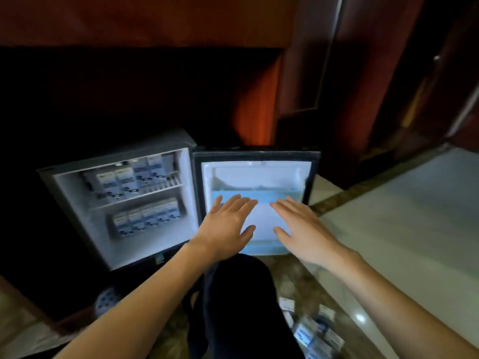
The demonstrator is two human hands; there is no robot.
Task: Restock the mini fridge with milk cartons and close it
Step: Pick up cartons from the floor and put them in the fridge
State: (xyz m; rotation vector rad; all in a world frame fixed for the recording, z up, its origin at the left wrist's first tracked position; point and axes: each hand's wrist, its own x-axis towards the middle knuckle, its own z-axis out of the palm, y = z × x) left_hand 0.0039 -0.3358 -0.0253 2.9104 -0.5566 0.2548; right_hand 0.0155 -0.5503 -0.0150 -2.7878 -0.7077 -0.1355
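Note:
A small mini fridge (77,203) stands open on the floor at the left. Milk cartons (129,181) fill its upper wire shelf, and another row of milk cartons (146,218) stands on the bottom. The fridge door (255,174) is swung wide to the right, its white inner side with a light blue door shelf (261,196) facing me. My left hand (228,224) and my right hand (298,224) are both stretched out flat in front of the door's inner side, fingers straight, holding nothing. Whether they touch the door I cannot tell.
Several loose milk cartons (311,330) lie on the marble floor (414,229) at the lower right. My knee in dark trousers (241,307) is between my arms. Dark wooden cabinets and a red wall stand behind the fridge.

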